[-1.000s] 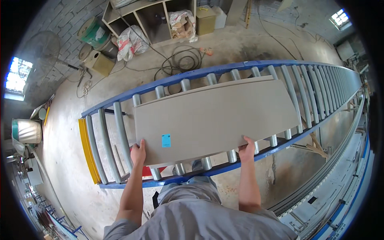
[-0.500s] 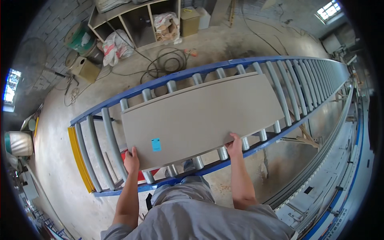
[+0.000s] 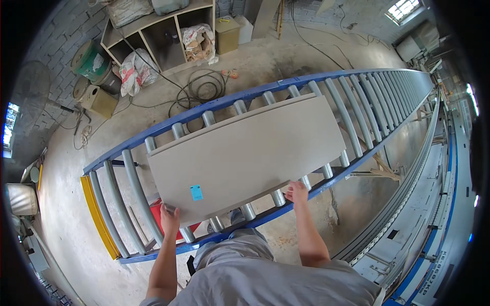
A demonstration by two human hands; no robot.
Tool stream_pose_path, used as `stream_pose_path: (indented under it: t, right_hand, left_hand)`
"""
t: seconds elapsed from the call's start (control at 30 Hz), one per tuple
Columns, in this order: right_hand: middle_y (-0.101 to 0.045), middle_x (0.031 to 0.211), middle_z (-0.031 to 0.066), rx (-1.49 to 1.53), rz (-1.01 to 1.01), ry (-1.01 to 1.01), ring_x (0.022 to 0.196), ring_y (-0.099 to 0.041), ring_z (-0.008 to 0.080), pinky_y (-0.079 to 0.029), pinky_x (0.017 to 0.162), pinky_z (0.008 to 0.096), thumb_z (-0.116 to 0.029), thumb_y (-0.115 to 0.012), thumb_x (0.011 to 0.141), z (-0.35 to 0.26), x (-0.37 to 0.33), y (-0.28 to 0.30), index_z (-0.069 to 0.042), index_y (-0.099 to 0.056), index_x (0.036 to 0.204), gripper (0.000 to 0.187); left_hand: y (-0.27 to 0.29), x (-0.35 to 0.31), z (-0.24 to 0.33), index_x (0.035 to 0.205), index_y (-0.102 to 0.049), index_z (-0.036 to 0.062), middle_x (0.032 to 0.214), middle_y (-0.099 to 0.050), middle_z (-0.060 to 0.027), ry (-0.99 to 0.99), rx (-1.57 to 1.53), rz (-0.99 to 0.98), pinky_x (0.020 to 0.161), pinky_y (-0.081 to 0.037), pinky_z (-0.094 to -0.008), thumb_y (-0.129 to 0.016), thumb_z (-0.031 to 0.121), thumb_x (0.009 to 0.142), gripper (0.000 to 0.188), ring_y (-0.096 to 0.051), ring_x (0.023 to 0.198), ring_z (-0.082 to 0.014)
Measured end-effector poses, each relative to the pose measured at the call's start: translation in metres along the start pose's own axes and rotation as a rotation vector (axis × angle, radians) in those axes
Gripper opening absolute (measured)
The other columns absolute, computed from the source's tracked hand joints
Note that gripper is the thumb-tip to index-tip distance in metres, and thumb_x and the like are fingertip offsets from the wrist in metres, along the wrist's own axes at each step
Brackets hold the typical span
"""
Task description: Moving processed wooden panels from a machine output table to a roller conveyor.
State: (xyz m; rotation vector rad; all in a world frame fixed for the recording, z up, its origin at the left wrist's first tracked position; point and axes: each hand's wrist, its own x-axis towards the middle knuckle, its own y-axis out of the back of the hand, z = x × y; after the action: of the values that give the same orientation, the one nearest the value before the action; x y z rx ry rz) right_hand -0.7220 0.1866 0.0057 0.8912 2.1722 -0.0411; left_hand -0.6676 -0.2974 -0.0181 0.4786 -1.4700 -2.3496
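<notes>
Grey-beige flat rectangular panel (image 3: pixel 245 158) on silvery metal rollers (image 3: pixel 138 188); left hand (image 3: pixel 170 220) half-curled at corner, right hand (image 3: pixel 297 194) loosely bent beside edge, grips unclear. Best: even pressure, hands clear of rollers.

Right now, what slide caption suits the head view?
Left hand and right hand at the near edge of a grey panel lying on a blue-framed roller conveyor.

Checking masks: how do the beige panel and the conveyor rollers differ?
Shape: the beige panel is flat and broad; the rollers slim and round.
Colour: the panel is beige, the rollers silvery grey.
Direction: the panel's length runs along the conveyor, the rollers' across it.
Both are longer than wide.
</notes>
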Motion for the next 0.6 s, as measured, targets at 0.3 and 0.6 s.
stream_pose_path:
  t: [0.3, 0.6]
  right_hand:
    - [-0.060, 0.083, 0.0161, -0.283, 0.058, 0.205, 0.063, -0.063, 0.0266, -0.052, 0.052, 0.0360, -0.014, -0.069, 0.072, 0.017, 0.011, -0.045, 0.004, -0.046, 0.099, 0.040]
    - [-0.061, 0.076, 0.0160, -0.437, 0.189, 0.437, 0.059, -0.063, 0.0244, -0.050, 0.046, 0.0327, -0.011, -0.072, 0.068, 0.049, 0.042, -0.048, 0.004, -0.042, 0.098, 0.044]
  left_hand:
    - [-0.012, 0.007, -0.014, 0.109, -0.050, -0.0024, 0.097, -0.061, -0.0145, 0.390, -0.478, -0.315, 0.080, -0.046, -0.0341, -0.073, 0.017, 0.075, 0.045, -0.059, 0.090, -0.0245]
    - [-0.028, 0.013, -0.053, 0.106, -0.051, -0.0033, 0.101, -0.061, -0.0126, 0.337, -0.733, -0.386, 0.081, -0.046, -0.0343, -0.070, 0.017, 0.079, 0.039, -0.058, 0.092, -0.0224]
